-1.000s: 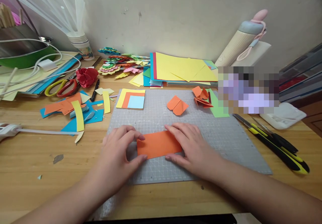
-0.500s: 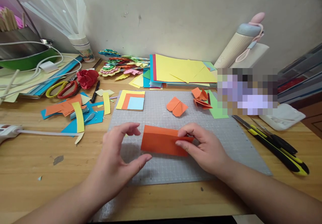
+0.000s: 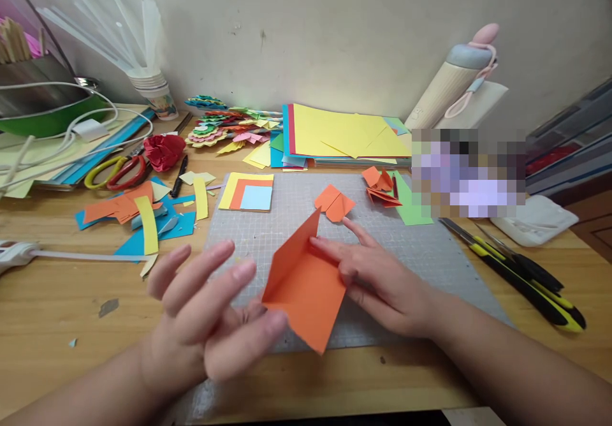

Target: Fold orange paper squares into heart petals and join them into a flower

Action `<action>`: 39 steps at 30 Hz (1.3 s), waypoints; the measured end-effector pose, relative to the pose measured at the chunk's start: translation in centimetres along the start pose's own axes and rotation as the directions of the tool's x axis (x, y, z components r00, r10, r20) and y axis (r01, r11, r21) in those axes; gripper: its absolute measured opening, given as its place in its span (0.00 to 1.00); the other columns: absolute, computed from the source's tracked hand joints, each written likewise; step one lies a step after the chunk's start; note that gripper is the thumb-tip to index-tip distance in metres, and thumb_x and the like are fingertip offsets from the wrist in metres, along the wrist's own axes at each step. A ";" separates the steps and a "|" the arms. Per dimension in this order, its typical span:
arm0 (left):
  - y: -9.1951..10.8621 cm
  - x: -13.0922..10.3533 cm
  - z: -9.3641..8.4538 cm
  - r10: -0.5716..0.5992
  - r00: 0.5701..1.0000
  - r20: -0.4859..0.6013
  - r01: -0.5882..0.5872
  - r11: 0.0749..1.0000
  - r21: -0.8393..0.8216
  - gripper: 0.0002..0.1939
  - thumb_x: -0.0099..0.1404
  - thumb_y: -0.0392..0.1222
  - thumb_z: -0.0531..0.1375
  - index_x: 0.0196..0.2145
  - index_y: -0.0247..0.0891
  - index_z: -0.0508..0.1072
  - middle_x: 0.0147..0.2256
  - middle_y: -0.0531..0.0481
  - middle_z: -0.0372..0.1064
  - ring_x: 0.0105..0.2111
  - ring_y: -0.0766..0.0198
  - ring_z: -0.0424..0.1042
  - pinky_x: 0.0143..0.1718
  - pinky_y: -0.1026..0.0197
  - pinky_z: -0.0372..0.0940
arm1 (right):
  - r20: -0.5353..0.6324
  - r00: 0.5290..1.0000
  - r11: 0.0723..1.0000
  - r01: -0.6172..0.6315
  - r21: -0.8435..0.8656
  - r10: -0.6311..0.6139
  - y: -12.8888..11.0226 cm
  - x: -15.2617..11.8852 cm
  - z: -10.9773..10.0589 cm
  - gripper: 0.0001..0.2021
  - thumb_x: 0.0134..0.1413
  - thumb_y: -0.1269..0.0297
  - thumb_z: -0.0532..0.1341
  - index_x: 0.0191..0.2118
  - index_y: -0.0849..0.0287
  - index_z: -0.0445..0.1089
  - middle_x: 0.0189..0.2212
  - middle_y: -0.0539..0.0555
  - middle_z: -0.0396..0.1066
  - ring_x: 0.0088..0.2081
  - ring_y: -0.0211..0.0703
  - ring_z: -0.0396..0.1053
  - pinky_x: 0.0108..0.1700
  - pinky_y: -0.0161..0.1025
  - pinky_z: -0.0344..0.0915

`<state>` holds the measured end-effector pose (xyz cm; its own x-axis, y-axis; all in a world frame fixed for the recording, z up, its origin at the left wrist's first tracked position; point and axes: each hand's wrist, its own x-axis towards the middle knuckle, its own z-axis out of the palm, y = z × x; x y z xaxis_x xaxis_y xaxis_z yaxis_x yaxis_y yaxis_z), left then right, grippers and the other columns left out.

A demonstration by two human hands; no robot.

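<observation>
A sheet of orange paper (image 3: 310, 286) with a crease across it stands half open above the grey cutting mat (image 3: 421, 273). My right hand (image 3: 382, 286) grips its right side, with the index finger against the inside of the fold. At the paper's left corner, the thumb and index finger of my left hand (image 3: 215, 317) close on the edge, while its other fingers are spread. Beyond the paper lies a folded orange heart-shaped piece (image 3: 335, 203). More folded orange pieces (image 3: 381, 187) rest to its right, beside a green sheet (image 3: 414, 203).
Layered paper squares (image 3: 246, 191) lie at the mat's far left. Paper scraps (image 3: 143, 215), scissors (image 3: 119, 169) and a black pen (image 3: 180, 177) are farther left. A utility knife (image 3: 526, 286) lies right. Coloured sheets (image 3: 349, 129) and a bottle (image 3: 447, 81) are by the wall.
The folded orange paper has been turned and opened along its crease. My left hand has moved from beside it to its lower left corner, and my right fingers have shifted along the fold.
</observation>
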<state>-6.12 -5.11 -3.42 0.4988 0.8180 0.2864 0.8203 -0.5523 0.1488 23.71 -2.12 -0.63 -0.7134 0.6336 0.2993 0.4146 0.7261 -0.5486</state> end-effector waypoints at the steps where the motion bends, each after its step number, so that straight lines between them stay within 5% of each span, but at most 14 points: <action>1: 0.0 -0.3 0.1 0.051 0.990 -0.132 -0.042 0.997 0.067 0.12 0.62 0.34 0.61 0.35 0.56 0.72 0.39 0.58 0.73 0.55 0.53 0.63 0.61 0.38 0.43 | 0.037 0.999 1.000 -0.002 -0.025 0.003 -0.1 0.0 -0.2 0.10 0.56 0.79 0.50 0.35 0.55 0.56 0.61 0.61 0.60 0.62 0.45 0.56 0.65 0.61 0.34; 3: 0.4 -0.3 -0.1 0.201 0.953 -0.227 -0.164 0.972 0.169 0.19 0.64 0.30 0.57 0.41 0.60 0.71 0.39 0.63 0.74 0.53 0.58 0.66 0.62 0.42 0.43 | 0.103 0.995 0.998 0.004 -0.064 0.002 -0.2 0.1 -0.4 0.11 0.54 0.79 0.49 0.36 0.55 0.58 0.62 0.60 0.57 0.64 0.44 0.52 0.66 0.61 0.33; 5: 1.2 0.4 -1.0 0.248 0.957 -0.152 -0.217 0.957 0.194 0.26 0.65 0.23 0.50 0.49 0.57 0.68 0.45 0.65 0.74 0.52 0.64 0.68 0.62 0.49 0.43 | 0.149 0.989 0.995 0.020 -0.102 -0.005 -0.2 0.1 -0.4 0.12 0.54 0.79 0.49 0.40 0.56 0.61 0.63 0.59 0.56 0.64 0.44 0.51 0.66 0.62 0.31; 9: 2.3 2.4 -2.9 0.432 0.902 -0.025 -0.426 0.896 0.129 0.21 0.66 0.26 0.46 0.44 0.49 0.69 0.43 0.59 0.77 0.50 0.71 0.68 0.60 0.62 0.45 | 0.171 0.985 0.986 0.034 -0.164 -0.006 -0.3 0.1 0.1 0.14 0.53 0.77 0.52 0.45 0.59 0.65 0.61 0.59 0.60 0.63 0.47 0.53 0.65 0.62 0.29; 12: 2.9 2.6 -3.2 0.488 0.873 -0.007 -0.482 0.864 0.145 0.17 0.66 0.29 0.47 0.40 0.46 0.71 0.39 0.55 0.77 0.53 0.69 0.66 0.61 0.62 0.42 | 0.174 0.983 0.977 0.097 -0.190 -0.064 -0.9 -0.3 0.5 0.15 0.54 0.73 0.56 0.48 0.59 0.67 0.55 0.57 0.68 0.60 0.47 0.60 0.66 0.61 0.34; 18: 4.4 1.4 -2.5 0.369 0.928 0.045 -0.370 0.929 0.016 0.11 0.65 0.32 0.52 0.33 0.43 0.72 0.33 0.55 0.76 0.52 0.63 0.66 0.63 0.58 0.38 | 0.196 0.977 0.976 0.121 -0.181 -0.085 -1.7 -1.1 0.1 0.14 0.61 0.59 0.57 0.45 0.61 0.73 0.46 0.59 0.75 0.50 0.50 0.70 0.53 0.51 0.64; 24: 3.7 3.4 -2.4 0.022 0.991 0.129 0.002 0.984 -0.176 0.10 0.68 0.40 0.53 0.30 0.42 0.71 0.29 0.55 0.73 0.37 0.61 0.71 0.52 0.49 0.52 | 0.041 0.981 0.978 -0.190 0.089 0.187 -0.7 -0.1 0.7 0.11 0.64 0.66 0.54 0.34 0.58 0.72 0.34 0.53 0.76 0.38 0.41 0.72 0.41 0.40 0.66; 29: 3.0 5.0 -2.1 -0.114 0.962 0.246 0.132 0.990 -0.057 0.13 0.67 0.45 0.52 0.28 0.39 0.70 0.28 0.50 0.70 0.33 0.56 0.69 0.44 0.46 0.57 | -0.069 0.873 0.875 -0.483 0.019 0.483 0.3 1.4 1.7 0.12 0.59 0.63 0.58 0.25 0.58 0.63 0.24 0.48 0.66 0.27 0.38 0.64 0.29 0.36 0.59; 34: 4.0 4.8 -1.8 -0.003 0.996 0.091 0.003 1.000 0.003 0.10 0.67 0.40 0.53 0.44 0.41 0.70 0.44 0.46 0.70 0.44 0.53 0.67 0.48 0.47 0.54 | -0.043 0.872 0.869 -0.489 -0.076 0.487 1.0 2.8 1.7 0.12 0.56 0.62 0.61 0.24 0.59 0.62 0.27 0.49 0.66 0.29 0.39 0.64 0.30 0.35 0.56; 39: 5.6 4.5 -1.3 0.213 0.960 0.184 -0.238 0.963 0.127 0.14 0.64 0.30 0.52 0.45 0.37 0.73 0.37 0.47 0.72 0.41 0.53 0.66 0.46 0.50 0.56 | -0.041 0.871 0.862 -0.491 -0.125 0.490 1.2 3.4 2.0 0.11 0.55 0.64 0.62 0.24 0.59 0.62 0.27 0.49 0.67 0.29 0.39 0.64 0.29 0.35 0.57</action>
<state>0.33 -4.73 -0.07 0.7045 0.6972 0.1325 0.7070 -0.7058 -0.0446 20.68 0.38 -1.85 -0.3949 0.9184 0.0238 0.7786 0.3483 -0.5219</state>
